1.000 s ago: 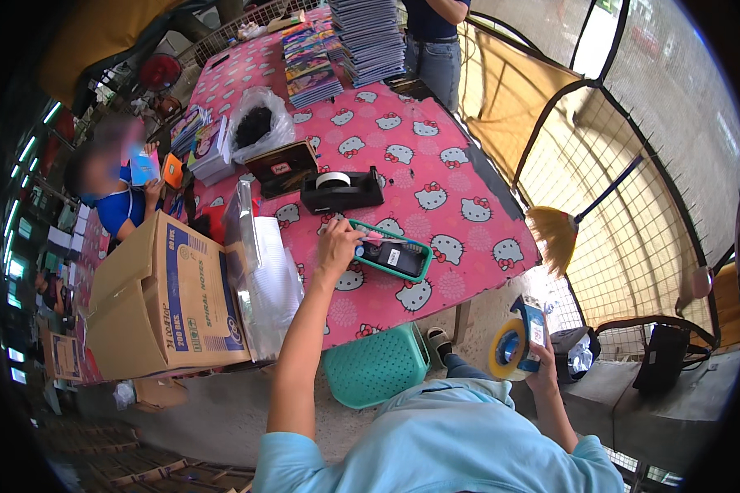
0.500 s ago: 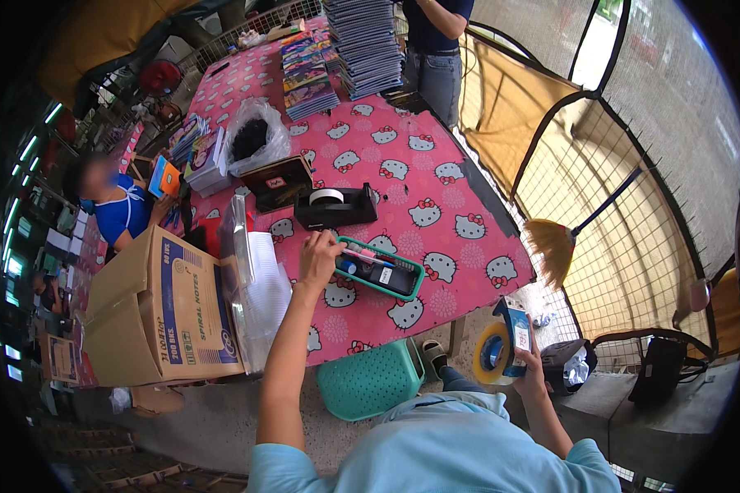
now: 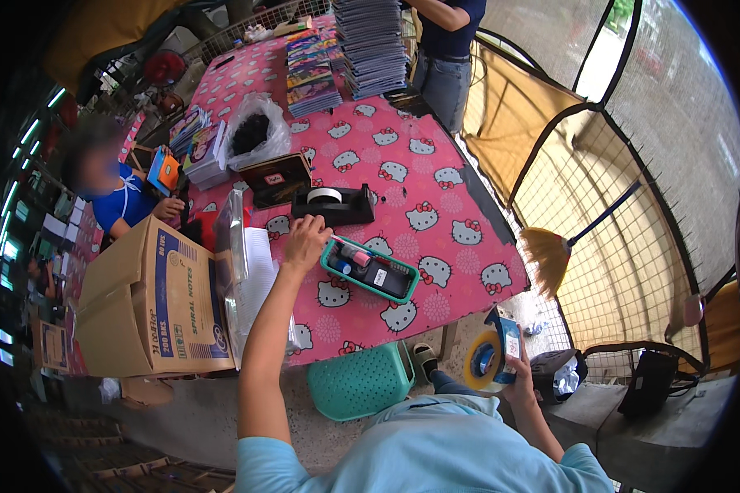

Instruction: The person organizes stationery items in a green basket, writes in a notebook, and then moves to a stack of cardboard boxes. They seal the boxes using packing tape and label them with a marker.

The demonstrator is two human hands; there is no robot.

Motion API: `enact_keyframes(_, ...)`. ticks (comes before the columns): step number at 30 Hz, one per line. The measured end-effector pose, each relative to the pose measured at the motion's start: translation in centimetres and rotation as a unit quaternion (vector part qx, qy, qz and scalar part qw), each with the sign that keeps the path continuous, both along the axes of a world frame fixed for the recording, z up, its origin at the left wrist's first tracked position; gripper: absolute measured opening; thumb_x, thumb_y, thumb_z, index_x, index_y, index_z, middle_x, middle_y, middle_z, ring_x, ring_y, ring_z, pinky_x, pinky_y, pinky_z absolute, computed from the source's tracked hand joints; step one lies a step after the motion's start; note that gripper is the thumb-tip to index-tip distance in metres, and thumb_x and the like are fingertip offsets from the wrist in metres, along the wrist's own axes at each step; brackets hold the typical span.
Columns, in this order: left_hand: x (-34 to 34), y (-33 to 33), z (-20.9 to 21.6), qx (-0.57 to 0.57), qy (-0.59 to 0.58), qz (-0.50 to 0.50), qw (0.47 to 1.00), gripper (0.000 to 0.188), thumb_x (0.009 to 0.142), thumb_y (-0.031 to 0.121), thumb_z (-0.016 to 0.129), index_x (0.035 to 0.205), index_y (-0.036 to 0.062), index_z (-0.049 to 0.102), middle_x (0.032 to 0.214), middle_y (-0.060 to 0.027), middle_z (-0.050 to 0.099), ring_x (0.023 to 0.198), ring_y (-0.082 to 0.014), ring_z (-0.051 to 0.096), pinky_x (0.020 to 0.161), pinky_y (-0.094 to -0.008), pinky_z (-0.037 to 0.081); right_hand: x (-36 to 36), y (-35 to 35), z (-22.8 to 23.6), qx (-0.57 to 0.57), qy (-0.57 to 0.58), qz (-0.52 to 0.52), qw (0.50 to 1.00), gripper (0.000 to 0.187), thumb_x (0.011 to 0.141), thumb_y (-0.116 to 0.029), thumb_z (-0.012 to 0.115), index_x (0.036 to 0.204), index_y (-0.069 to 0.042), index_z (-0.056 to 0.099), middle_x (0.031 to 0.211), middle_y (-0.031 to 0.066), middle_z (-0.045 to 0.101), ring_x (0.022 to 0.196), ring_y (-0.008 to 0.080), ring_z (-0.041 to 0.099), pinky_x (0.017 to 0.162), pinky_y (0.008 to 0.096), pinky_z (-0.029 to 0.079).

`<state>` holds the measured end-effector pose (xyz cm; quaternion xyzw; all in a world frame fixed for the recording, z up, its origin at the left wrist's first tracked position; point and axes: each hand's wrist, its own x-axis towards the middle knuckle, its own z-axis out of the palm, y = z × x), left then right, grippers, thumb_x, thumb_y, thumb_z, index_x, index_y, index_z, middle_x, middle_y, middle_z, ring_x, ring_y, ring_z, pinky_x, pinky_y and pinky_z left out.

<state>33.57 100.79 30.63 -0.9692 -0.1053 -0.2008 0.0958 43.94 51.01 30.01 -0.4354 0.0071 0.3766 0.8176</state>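
My left hand point(image 3: 307, 241) is at the left end of a small green basket point(image 3: 411, 287), its fingers closed at the rim. What they pinch, if anything, is hidden. In the basket lie a black box-like item point(image 3: 384, 278), a pink item point(image 3: 360, 258) and a small blue one. Just behind my left hand stands a black desktop tape dispenser point(image 3: 345, 205) with a white roll. Low on the right, off the table's edge, my right hand point(image 3: 518, 380) grips a blue hand-held tape dispenser point(image 3: 511, 335) carrying a wide yellowish tape roll point(image 3: 475, 361).
A cardboard box point(image 3: 181, 304) and lined paper point(image 3: 261, 275) stand at left on the pink cat-print table point(image 3: 460, 279). Stacked notebooks point(image 3: 370, 49) rise at the far end. One co-worker sits left, another stands beyond. A teal plastic stool point(image 3: 360, 382) and a broom point(image 3: 551, 251) are nearby.
A slim pen-like item that lay across the basket no longer shows there. My left hand has shifted slightly left. My right hand still holds the tape dispenser.
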Motion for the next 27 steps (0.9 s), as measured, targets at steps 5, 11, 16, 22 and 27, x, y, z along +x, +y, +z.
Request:
enact_keyframes(5, 0.9, -0.9, -1.7, -0.059, 0.015, -0.042, 0.997, 0.010, 0.074, 0.010, 0.055, 0.079, 0.0126, 0.064, 0.079, -0.0007, 0.056, 0.080, -0.0182, 0.056, 0.068, -0.0339, 0.049, 0.1, -0.2, 0.0, -0.010, 0.002, 0.026, 1.000, 0.082, 0.076, -0.008, 0.056, 0.147, -0.014, 0.016, 0.132, 0.0145, 0.044, 0.109, 0.0236, 0.053, 0.088, 0.0362, 0.048)
enact_keyframes(11, 1.6, -2.0, -3.8, -0.078, 0.018, -0.058, 0.995, 0.024, 0.076, 0.005, 0.053, 0.091, 0.0132, 0.069, 0.087, -0.0017, 0.064, 0.083, -0.0215, 0.060, 0.072, -0.0336, 0.051, 0.3, 0.0, -0.4, 0.005, -0.006, 0.018, 1.000, 0.081, 0.077, -0.008, 0.056, 0.147, -0.013, 0.016, 0.131, 0.0152, 0.045, 0.108, 0.0235, 0.054, 0.086, 0.0355, 0.050)
enact_keyframes(16, 1.8, -3.2, -2.7, -0.138, 0.022, -0.044, 0.989, 0.039, 0.076, -0.004, 0.050, 0.109, 0.0134, 0.064, 0.099, -0.0045, 0.062, 0.086, -0.0263, 0.062, 0.073, -0.0366, 0.053, 0.1, -0.1, -0.4, 0.005, -0.014, 0.016, 1.000, 0.079, 0.078, -0.009, 0.055, 0.147, -0.013, 0.015, 0.129, 0.0159, 0.046, 0.101, 0.0234, 0.058, 0.079, 0.0349, 0.053)
enact_keyframes(22, 0.7, -3.7, -3.9, -0.235, 0.062, -0.012, 0.970, 0.045, 0.077, -0.007, 0.048, 0.118, 0.0104, 0.057, 0.114, -0.0097, 0.059, 0.096, -0.0308, 0.062, 0.078, -0.0393, 0.053, 0.2, -0.3, 0.2, 0.020, -0.007, -0.024, 1.000, 0.077, 0.081, -0.011, 0.053, 0.147, -0.014, 0.013, 0.116, 0.0150, 0.054, 0.084, 0.0212, 0.063, 0.070, 0.0337, 0.055)
enact_keyframes(27, -0.2, -3.9, -5.5, -0.267, 0.013, -0.031, 0.963, 0.047, 0.076, -0.008, 0.049, 0.120, 0.0068, 0.054, 0.116, -0.0112, 0.055, 0.098, -0.0321, 0.060, 0.082, -0.0399, 0.051, 1.4, -0.3, 0.6, 0.029, -0.054, 0.005, 0.998, 0.077, 0.081, -0.011, 0.053, 0.147, -0.016, 0.014, 0.118, 0.0134, 0.053, 0.087, 0.0186, 0.062, 0.069, 0.0326, 0.055)
